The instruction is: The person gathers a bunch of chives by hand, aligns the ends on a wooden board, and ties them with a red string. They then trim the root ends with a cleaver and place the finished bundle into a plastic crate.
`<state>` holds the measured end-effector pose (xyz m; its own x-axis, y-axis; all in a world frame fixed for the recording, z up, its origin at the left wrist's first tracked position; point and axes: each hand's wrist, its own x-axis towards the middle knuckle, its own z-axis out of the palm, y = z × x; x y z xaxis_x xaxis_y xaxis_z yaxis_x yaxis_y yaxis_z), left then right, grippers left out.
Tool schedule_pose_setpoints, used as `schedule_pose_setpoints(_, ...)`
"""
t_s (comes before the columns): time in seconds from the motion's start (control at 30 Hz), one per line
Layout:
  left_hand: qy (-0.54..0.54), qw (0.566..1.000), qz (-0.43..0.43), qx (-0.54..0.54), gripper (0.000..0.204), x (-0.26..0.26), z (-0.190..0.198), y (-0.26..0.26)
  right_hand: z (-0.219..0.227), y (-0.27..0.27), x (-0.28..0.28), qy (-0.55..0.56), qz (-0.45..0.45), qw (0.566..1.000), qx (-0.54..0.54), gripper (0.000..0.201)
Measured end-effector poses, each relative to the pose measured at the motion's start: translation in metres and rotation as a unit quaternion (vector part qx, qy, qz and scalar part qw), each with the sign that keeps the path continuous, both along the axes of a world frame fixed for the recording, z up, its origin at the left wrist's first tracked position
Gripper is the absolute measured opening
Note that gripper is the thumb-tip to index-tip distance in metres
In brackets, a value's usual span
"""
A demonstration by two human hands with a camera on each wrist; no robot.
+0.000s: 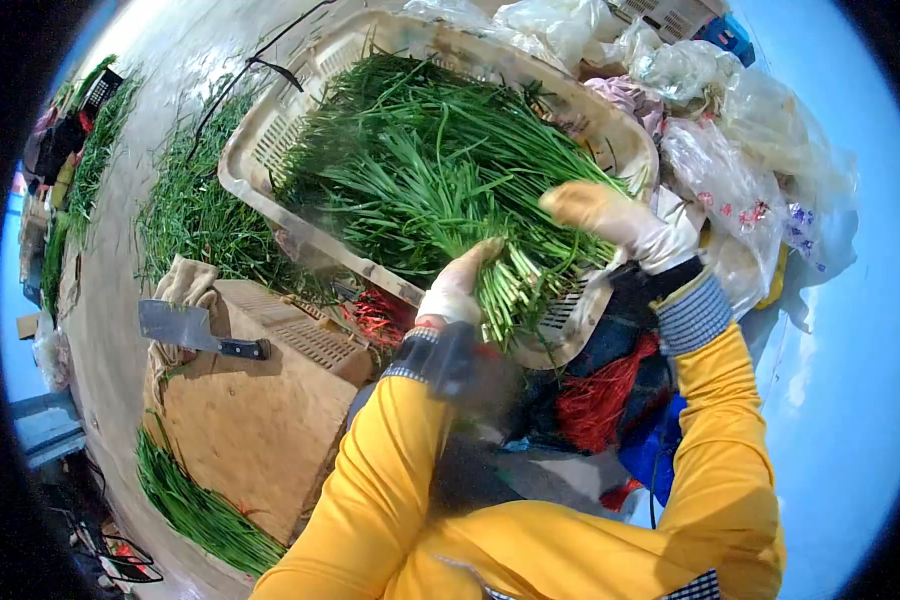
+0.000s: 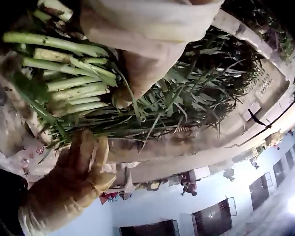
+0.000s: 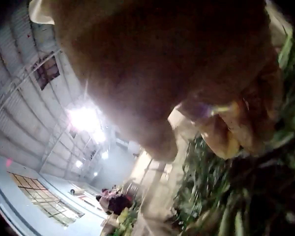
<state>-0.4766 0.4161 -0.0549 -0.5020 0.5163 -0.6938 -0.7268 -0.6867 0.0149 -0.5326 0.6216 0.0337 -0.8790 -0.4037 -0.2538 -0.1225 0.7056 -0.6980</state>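
A large pale plastic crate (image 1: 240,165) is heaped with long green chives (image 1: 400,150). My gloved left hand (image 1: 460,285) grips a bunch of chives (image 1: 510,290) at the crate's near edge, its pale cut ends towards me. In the left wrist view, those thick-looking stem ends (image 2: 78,88) poke out beside the left hand (image 2: 142,54). My gloved right hand (image 1: 595,215) hovers over the crate's right end, close to the bunch. Its fingers (image 3: 226,137) are loosely bent, the thumb apart from them, and nothing shows between.
Left of me stands a wooden block (image 1: 250,400) with a cleaver (image 1: 175,325) and cloth gloves (image 1: 185,282) on it. More chives (image 1: 195,510) lie beside it, and greens (image 1: 200,210) cover the floor. Red strings (image 1: 605,395) hang near my right arm; plastic bags (image 1: 720,180) pile at right.
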Motion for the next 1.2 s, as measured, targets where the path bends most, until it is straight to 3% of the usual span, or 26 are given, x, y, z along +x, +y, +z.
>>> schedule_pose_setpoints(0.07,0.000,1.000,-0.016,0.021,0.022,0.001,0.000,-0.005,0.008,0.032,-0.017,-0.071,-0.118,0.981,-0.138,0.031)
schedule_pose_setpoints(0.13,0.003,1.000,-0.009,-0.017,0.021,-0.004,0.006,-0.006,0.010,0.043,-0.026,-0.076,-0.197,0.968,-0.133,0.026)
schedule_pose_setpoints(0.2,0.031,0.998,-0.041,-0.045,0.021,-0.004,0.024,-0.018,-0.004,0.034,-0.019,-0.030,-0.175,0.971,-0.160,0.020)
schedule_pose_setpoints(0.23,0.056,0.998,-0.032,-0.017,0.022,-0.005,0.019,-0.023,-0.009,0.021,-0.017,-0.070,-0.132,0.975,-0.164,0.019)
schedule_pose_setpoints(0.27,0.075,0.996,-0.033,0.037,0.025,-0.009,-0.012,-0.034,-0.013,0.007,-0.016,-0.109,-0.087,0.976,-0.168,0.018)
schedule_pose_setpoints(0.33,0.046,0.998,-0.028,0.025,0.027,-0.005,0.007,-0.039,-0.020,-0.019,-0.015,-0.229,-0.003,0.969,-0.090,0.016)
schedule_pose_setpoints(0.37,0.041,0.997,-0.044,0.044,0.027,-0.004,0.012,-0.043,-0.051,-0.019,-0.023,-0.253,0.050,0.966,0.001,0.017)
schedule_pose_setpoints(0.4,0.040,0.999,-0.031,-0.006,0.027,-0.003,0.012,-0.045,-0.083,-0.017,-0.032,-0.276,0.103,0.951,0.091,0.018)
schedule_pose_setpoints(0.43,0.040,0.999,-0.013,-0.020,0.025,-0.001,0.008,-0.048,-0.079,-0.018,-0.034,-0.223,0.196,0.911,0.286,0.025)
schedule_pose_setpoints(0.47,0.040,0.999,0.006,-0.033,0.022,-0.001,0.004,-0.052,-0.110,-0.007,-0.038,-0.223,0.170,0.913,0.296,0.031)
schedule_pose_setpoints(0.53,0.039,0.999,-0.002,-0.026,0.022,-0.002,0.002,-0.058,-0.119,-0.004,-0.034,-0.130,0.160,0.890,0.407,0.035)
schedule_pose_setpoints(0.6,0.045,0.999,-0.012,-0.004,0.022,0.001,0.012,-0.060,-0.107,-0.004,-0.030,-0.154,0.160,0.858,0.464,0.038)
schedule_pose_setpoints(0.67,0.054,0.998,-0.006,-0.029,0.021,0.002,0.018,-0.058,-0.164,0.019,-0.046,-0.139,0.109,0.875,0.451,0.044)
schedule_pose_setpoints(0.73,0.048,0.999,0.002,-0.003,0.020,0.002,0.020,-0.057,-0.124,0.013,-0.041,-0.147,0.120,0.875,0.445,0.045)
schedule_pose_setpoints(0.8,0.056,0.996,0.037,-0.060,0.020,0.002,0.016,-0.060,-0.094,0.009,-0.027,-0.104,0.052,0.924,0.363,0.037)
schedule_pose_setpoints(0.87,0.045,0.998,0.031,-0.043,0.020,-0.001,0.001,-0.065,-0.071,0.007,-0.024,-0.070,0.038,0.934,0.348,0.027)
schedule_pose_setpoints(0.9,0.033,0.999,0.023,-0.026,0.021,-0.002,-0.004,-0.066,-0.053,0.003,-0.017,0.021,0.014,0.954,0.297,0.021)
schedule_pose_setpoints(0.93,0.032,0.999,0.023,-0.025,0.021,-0.002,-0.002,-0.065,-0.033,-0.005,-0.009,0.016,-0.051,0.970,0.237,0.025)
schedule_pose_setpoints(1.0,0.080,0.995,-0.007,0.052,0.020,-0.003,0.007,-0.060,-0.029,-0.013,-0.007,-0.139,-0.023,0.958,0.249,0.042)
schedule_pose_setpoints(1.03,0.070,0.997,0.009,0.035,0.021,-0.003,0.005,-0.058,-0.042,-0.011,-0.001,-0.145,0.070,0.968,0.192,0.058)
schedule_pose_setpoints(1.07,0.073,0.997,0.010,0.037,0.021,-0.005,0.003,-0.058,-0.057,-0.015,-0.002,-0.264,-0.031,0.950,0.164,0.059)
schedule_pose_setpoints(1.13,0.063,0.998,-0.004,0.030,0.023,-0.005,0.005,-0.062,-0.115,-0.018,-0.004,-0.350,-0.136,0.915,0.147,0.055)
schedule_pose_setpoints(1.2,0.073,0.995,0.061,-0.029,0.024,0.004,0.000,-0.059,-0.209,-0.005,-0.002,-0.287,-0.032,0.957,0.017,0.045)
